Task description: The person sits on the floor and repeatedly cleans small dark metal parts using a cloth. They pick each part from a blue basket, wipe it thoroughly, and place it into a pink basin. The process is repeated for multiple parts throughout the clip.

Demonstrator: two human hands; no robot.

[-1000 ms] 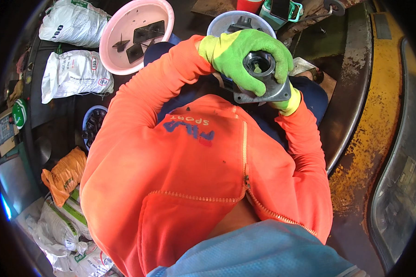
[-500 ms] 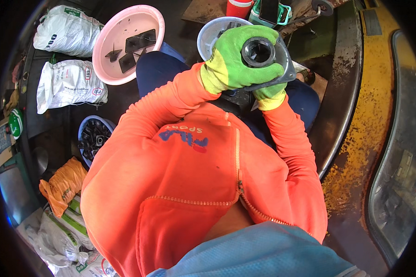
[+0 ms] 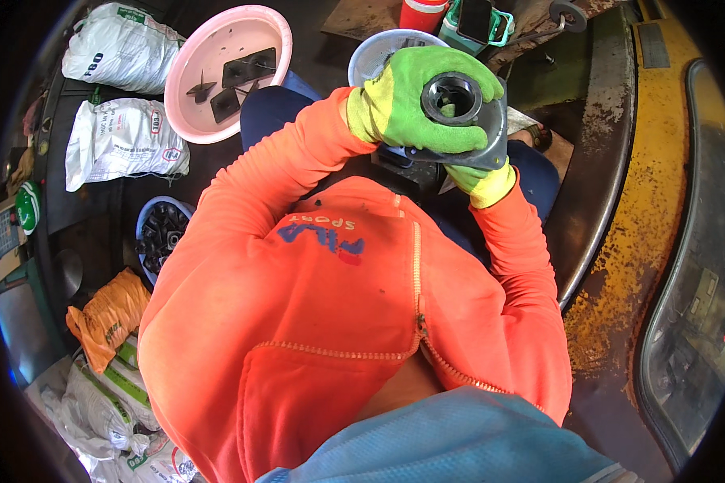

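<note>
Left grip (image 3: 415, 101) pinches black flanged part (image 3: 495, 138) by its collar (image 3: 457, 121), right grip (image 3: 477, 181) below, can't tell if closed; brace part evenly

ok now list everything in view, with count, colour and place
flanged part: one, black, between the gloved hands
pink basin: one, pink, upper left
loose pieces: at least three, black, inside it
basket: one, pale blue, behind the left hand
blue basin: one, blue, left, holding black parts
upper sacks: two, white, upper left
orange bag: one, orange, lower left
red container: one, red, top edge
machine frame: one, worn yellow, right
jacket: one, orange, centre
left hand: one, green glove, around the collar
right hand: one, yellow-green glove, below the part, mostly hidden
</note>
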